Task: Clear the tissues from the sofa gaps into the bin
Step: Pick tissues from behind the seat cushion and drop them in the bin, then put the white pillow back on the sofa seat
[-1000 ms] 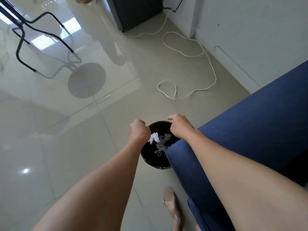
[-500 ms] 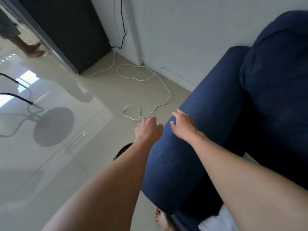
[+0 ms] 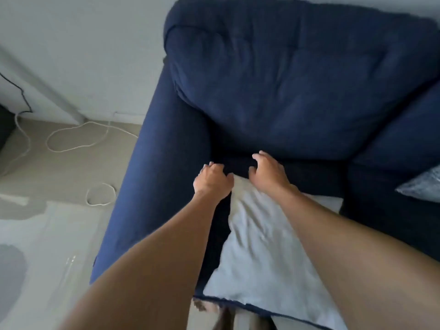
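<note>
Both my hands hover over the back left corner of the blue sofa (image 3: 297, 91). My left hand (image 3: 212, 181) is by the dark gap between the armrest (image 3: 152, 186) and the seat, fingers bent downward and holding nothing. My right hand (image 3: 266, 175) is just right of it, near the gap under the back cushion, with its fingers spread and curled. Under both wrists a white pillow (image 3: 257, 246) lies on the seat. No tissue shows in the gaps, which are dark. The bin is out of view.
A white cable (image 3: 78, 136) loops over the tiled floor left of the sofa, by the wall. A grey patterned cushion (image 3: 421, 186) pokes in at the right edge. A dark cabinet corner (image 3: 4, 125) is at the far left.
The view swung from the bin on the floor up to the sofa. My left hand let go of a tissue over the bin, and both hands moved right over the armrest to the seat's back corner.
</note>
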A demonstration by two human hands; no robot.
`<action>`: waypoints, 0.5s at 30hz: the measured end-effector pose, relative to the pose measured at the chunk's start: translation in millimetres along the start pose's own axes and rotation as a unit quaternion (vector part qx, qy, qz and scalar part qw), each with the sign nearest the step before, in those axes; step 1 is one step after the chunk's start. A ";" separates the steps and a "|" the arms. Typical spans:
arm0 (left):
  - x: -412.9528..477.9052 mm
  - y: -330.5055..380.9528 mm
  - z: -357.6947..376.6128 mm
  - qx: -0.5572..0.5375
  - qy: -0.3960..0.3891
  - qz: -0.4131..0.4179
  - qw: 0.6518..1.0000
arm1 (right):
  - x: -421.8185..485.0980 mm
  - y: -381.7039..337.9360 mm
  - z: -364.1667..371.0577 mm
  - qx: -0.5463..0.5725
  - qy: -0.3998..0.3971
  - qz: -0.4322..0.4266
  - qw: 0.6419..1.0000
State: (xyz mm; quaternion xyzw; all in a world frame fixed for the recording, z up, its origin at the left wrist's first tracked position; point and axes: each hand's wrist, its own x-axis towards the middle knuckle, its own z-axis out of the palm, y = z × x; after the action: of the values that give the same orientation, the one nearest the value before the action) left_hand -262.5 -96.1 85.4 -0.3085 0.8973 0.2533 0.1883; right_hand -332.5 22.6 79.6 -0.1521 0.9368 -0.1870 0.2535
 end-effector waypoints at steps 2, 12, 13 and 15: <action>1.1 23.1 23.8 0.004 -0.028 0.020 0.999 | -6.2 39.3 -1.2 0.021 0.018 0.042 0.999; 9.3 23.1 124.9 0.053 -0.142 -0.055 0.987 | -45.8 154.7 58.7 0.071 0.048 0.356 0.930; 8.2 19.9 128.8 0.044 -0.148 -0.078 0.985 | -49.9 158.7 63.4 0.086 0.033 0.405 0.910; 6.3 16.8 133.4 -0.022 -0.169 -0.133 0.976 | -58.6 162.2 67.6 0.151 0.023 0.475 0.866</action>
State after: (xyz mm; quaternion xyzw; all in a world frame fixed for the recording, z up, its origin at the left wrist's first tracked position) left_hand -253.9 -11.5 -18.8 -0.3824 0.7977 0.2939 0.3621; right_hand -279.1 169.8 -19.4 0.3559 0.8616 -0.1862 0.3103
